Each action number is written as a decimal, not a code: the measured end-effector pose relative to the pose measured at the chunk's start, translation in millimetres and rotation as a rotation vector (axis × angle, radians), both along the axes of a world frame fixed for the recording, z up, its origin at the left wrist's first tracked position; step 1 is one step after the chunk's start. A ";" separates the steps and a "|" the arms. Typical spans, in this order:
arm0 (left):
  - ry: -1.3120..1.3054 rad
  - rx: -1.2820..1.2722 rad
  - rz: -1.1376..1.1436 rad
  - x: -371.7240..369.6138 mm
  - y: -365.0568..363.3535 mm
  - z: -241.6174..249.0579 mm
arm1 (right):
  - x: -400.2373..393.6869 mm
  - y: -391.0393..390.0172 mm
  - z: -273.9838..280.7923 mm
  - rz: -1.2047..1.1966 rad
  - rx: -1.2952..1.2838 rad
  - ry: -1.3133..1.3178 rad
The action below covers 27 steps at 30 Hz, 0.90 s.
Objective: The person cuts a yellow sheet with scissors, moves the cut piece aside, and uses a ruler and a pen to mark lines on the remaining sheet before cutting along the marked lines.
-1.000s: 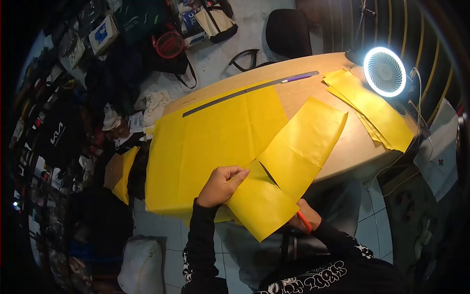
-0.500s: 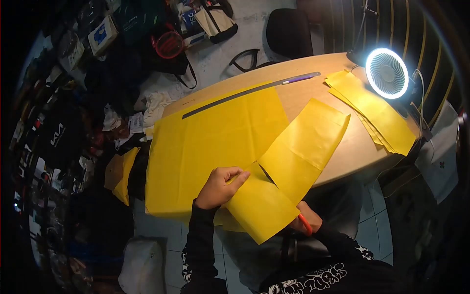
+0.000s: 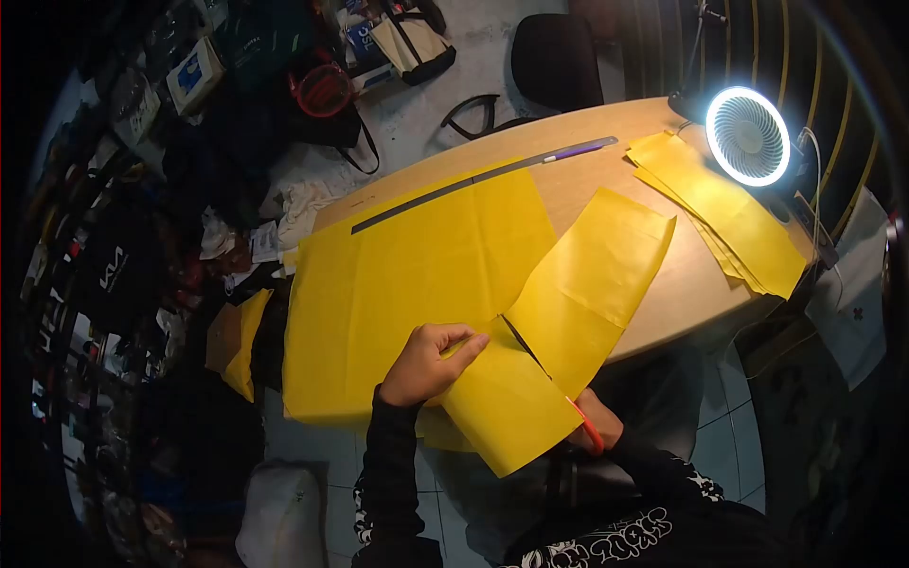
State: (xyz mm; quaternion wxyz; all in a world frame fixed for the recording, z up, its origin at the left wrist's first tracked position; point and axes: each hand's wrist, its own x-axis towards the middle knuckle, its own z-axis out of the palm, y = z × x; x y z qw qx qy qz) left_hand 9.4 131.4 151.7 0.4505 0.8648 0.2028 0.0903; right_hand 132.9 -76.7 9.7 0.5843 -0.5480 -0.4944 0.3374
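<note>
My left hand [image 3: 426, 364] pinches the edge of a yellow sheet [image 3: 516, 412] between thumb and fingers, near the front of the table. A slit runs from near my left thumb toward my right hand, between this part and a long yellow strip [image 3: 597, 284] lying to its upper right. My right hand [image 3: 602, 419] is closed around orange-handled scissors [image 3: 593, 435] at the sheet's right edge. The sheet hides most of the blades and some of my right fingers. Under my left hand, a large yellow sheet [image 3: 407, 275] lies flat on the table.
A long dark ruler [image 3: 417, 207] and a purple pen-like tool [image 3: 576, 151] lie along the back of the table [image 3: 644, 118]. At the right are stacked yellow pieces [image 3: 724, 213] and a lit ring-shaped fan [image 3: 748, 137]. Bags and clutter crowd the left.
The dark slit now shows further toward my right hand, and more of the orange handle is visible. Both hands stay in nearly the same place.
</note>
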 end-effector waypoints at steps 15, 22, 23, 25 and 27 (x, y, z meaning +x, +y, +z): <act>0.003 0.020 -0.013 4.5 -1.4 5.7 | 1.2 4.5 11.8 0.012 0.018 0.065; 0.060 0.078 -0.042 4.2 -2.5 11.1 | 2.4 8.8 -1.2 0.004 0.046 0.111; 0.065 0.081 -0.039 4.5 -3.6 12.8 | 1.8 9.1 1.0 0.006 0.043 0.117; 0.076 0.086 -0.034 5.1 -6.0 15.9 | 0.8 8.4 1.6 0.005 0.038 0.136; 0.069 0.085 -0.034 4.7 -5.2 15.0 | -0.1 9.5 1.2 0.007 0.038 0.157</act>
